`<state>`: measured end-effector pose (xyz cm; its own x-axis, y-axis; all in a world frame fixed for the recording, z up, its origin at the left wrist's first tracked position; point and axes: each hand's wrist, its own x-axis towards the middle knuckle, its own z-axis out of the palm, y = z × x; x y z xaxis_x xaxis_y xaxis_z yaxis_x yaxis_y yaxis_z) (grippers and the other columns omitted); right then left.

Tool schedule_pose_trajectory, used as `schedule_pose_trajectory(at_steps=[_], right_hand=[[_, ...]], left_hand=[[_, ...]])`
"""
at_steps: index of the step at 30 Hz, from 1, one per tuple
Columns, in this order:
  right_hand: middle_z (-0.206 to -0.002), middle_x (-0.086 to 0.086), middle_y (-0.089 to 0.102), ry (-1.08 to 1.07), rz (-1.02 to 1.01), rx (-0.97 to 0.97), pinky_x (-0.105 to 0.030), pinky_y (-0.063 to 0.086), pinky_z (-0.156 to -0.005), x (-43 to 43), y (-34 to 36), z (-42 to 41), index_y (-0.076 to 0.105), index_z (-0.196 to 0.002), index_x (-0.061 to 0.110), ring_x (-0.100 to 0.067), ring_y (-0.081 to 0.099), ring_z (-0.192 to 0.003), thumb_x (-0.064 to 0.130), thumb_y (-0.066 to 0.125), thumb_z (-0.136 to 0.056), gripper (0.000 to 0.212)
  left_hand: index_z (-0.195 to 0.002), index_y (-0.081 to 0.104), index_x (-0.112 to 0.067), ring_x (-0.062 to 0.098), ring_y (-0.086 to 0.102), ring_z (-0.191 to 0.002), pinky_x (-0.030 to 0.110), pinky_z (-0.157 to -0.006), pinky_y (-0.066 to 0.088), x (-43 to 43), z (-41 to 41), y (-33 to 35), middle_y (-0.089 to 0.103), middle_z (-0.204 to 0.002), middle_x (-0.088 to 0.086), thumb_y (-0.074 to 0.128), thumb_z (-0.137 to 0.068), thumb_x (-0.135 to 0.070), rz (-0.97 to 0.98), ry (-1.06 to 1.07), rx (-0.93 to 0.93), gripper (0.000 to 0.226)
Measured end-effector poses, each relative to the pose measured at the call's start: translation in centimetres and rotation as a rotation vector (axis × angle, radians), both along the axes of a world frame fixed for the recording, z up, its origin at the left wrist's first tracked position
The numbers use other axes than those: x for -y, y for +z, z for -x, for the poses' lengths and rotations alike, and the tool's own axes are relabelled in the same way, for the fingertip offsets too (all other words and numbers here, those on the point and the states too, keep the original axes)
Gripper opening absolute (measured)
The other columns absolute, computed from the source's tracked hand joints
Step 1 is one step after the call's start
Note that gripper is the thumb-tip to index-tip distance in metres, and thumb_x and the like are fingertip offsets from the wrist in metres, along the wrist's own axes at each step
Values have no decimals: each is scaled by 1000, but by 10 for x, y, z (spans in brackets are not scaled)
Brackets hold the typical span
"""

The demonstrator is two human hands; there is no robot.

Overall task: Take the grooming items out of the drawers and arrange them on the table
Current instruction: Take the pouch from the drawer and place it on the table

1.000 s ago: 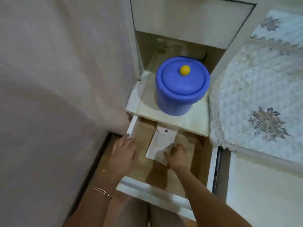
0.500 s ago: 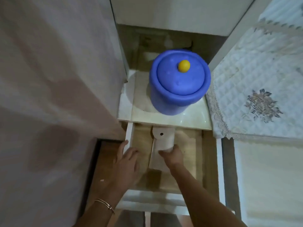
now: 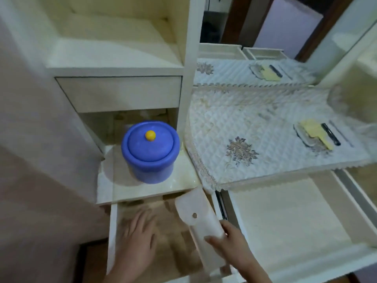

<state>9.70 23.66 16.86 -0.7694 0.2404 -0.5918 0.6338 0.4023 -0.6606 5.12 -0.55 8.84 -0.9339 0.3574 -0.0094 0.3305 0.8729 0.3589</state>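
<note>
A flat white pouch (image 3: 199,218) with a snap flap is lifted out of the open wooden-bottomed drawer (image 3: 112,225) at the bottom. My right hand (image 3: 230,240) grips its lower end, and it tilts up toward the table. My left hand (image 3: 138,231) rests flat inside the drawer with fingers apart, holding nothing. On the quilted white cloth of the table (image 3: 255,127) at the right lie a yellow comb (image 3: 315,132) on a small clear tray and a black stick-like item (image 3: 330,134) beside it.
A blue lidded tub (image 3: 150,152) with a yellow knob stands on the shelf just above the drawer. A shut drawer front (image 3: 122,93) sits above it. A second wide drawer (image 3: 285,223) is pulled out under the table. A mirror (image 3: 265,23) backs the table.
My right hand has lifted the white pouch off the drawer floor and swung it rightward. The view has tilted up, bringing the table and mirror into sight.
</note>
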Motion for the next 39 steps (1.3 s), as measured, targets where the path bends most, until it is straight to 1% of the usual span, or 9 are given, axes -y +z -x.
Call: schedule_pose_trajectory(at_steps=[4, 8, 11, 13, 16, 20, 25, 30, 39], right_hand=[[-84, -1, 69, -135, 37, -123, -29, 47, -65, -46, 21, 24, 62, -84, 20, -20, 63, -79, 19, 73, -73, 16], [-94, -9, 65, -259, -16, -267, -45, 52, -77, -87, 29, 92, 58, -94, 12, -26, 62, -86, 19, 65, -81, 16], [-112, -14, 63, -261, -35, -311, -49, 50, -88, -106, 20, 149, 54, -114, 8, -31, 59, -101, 20, 63, -83, 35], [-119, -15, 61, -206, -41, -342, -44, 48, -91, -113, 14, 179, 50, -121, 7, -32, 57, -106, 19, 63, -83, 42], [-127, -17, 53, -129, -167, -378, -37, 41, -92, -120, 5, 203, 39, -132, 4, -34, 51, -116, 11, 57, -86, 50], [-139, -17, 43, 51, -480, -433, -47, 29, -106, -114, -10, 194, 42, -133, 10, -34, 36, -129, 25, 63, -81, 58], [-148, -10, 32, 268, -540, -367, -49, 22, -113, -109, -31, 178, 43, -132, 20, -31, 22, -137, 36, 62, -80, 58], [-149, -6, 31, 219, -554, -351, -47, 23, -112, -123, -36, 180, 42, -132, 28, -31, 21, -137, 38, 58, -82, 54], [-151, -5, 25, 188, -562, -313, -47, 20, -113, -119, -32, 183, 37, -135, 30, -29, 16, -139, 40, 53, -85, 54]], left_hand=[[-120, 44, -18, 10, 22, -138, 18, -107, 16, -42, 30, 16, 56, -128, 4, 37, -64, -29, -63, -68, -91, 58], [-121, 44, -19, 20, 58, -114, 25, -103, 29, -85, 55, 18, 66, -120, 1, 35, -61, -27, 75, -124, -32, 61], [-116, 56, -22, 14, 68, -100, 24, -91, 45, -99, 66, 13, 70, -112, -3, 39, -63, -31, 134, -99, 20, 57], [-106, 68, -26, 8, 69, -95, 21, -80, 54, -102, 67, 17, 72, -108, -8, 51, -58, -36, 177, -66, 28, 52], [-107, 69, -26, 8, 69, -97, 24, -88, 47, -100, 63, 18, 71, -110, -10, 49, -58, -35, 154, -60, 49, 53], [-107, 68, -28, 6, 67, -100, 23, -74, 56, -93, 63, 20, 70, -111, -13, 79, -33, -38, 270, -58, 61, 76], [-128, 50, -32, 1, 38, -129, 18, -92, 46, -95, 58, 29, 51, -134, -18, 43, -66, -30, 218, 13, 51, 62], [-114, 60, -35, -1, 39, -116, 11, -73, 52, -93, 57, 35, 63, -119, -22, 54, -50, -36, 263, 33, 118, 64], [-117, 56, -35, 5, 61, -110, 20, -82, 52, -80, 54, 34, 62, -122, -19, 70, -47, -37, 260, -49, 113, 71]])
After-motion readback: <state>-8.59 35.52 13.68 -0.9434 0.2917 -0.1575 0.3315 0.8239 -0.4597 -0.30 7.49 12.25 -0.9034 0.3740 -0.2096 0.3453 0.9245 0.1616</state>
